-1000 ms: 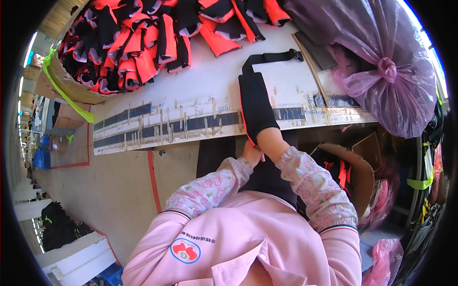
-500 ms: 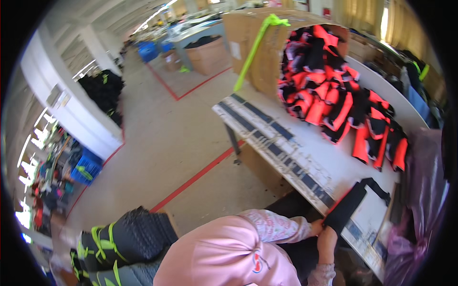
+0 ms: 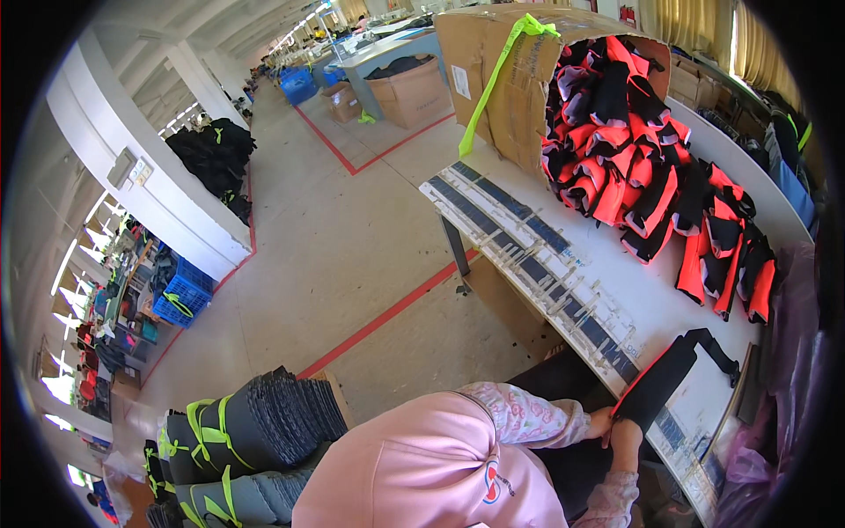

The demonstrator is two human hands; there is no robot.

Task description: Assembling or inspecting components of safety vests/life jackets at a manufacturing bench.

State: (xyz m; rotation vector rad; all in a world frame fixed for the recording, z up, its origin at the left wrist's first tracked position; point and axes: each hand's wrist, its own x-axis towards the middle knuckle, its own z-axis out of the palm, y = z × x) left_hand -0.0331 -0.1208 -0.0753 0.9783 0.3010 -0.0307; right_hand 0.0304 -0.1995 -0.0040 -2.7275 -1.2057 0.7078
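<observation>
A black fabric piece (image 3: 658, 384) with a red edge and a strap at its far end lies slantwise over the near end of the white table. My left hand (image 3: 601, 423), coming out of a floral cuff, is closed on the piece's near end. Right beside it, my right hand (image 3: 626, 435) meets the same end from below. Its fingers are hidden by the cloth, so I cannot see how they are bent.
On the table (image 3: 607, 273), several black and red fabric pieces (image 3: 634, 150) spill from a cardboard box (image 3: 497, 84). Ruler-like strips (image 3: 528, 264) line the table's left edge. Tied stacks of dark material (image 3: 255, 422) stand at lower left. Purple plastic (image 3: 788, 387) hangs at right.
The whole view has shifted, so the table, box and floor sit further right in the picture. My hands remain at the near end of the black piece, which keeps its place on the table.
</observation>
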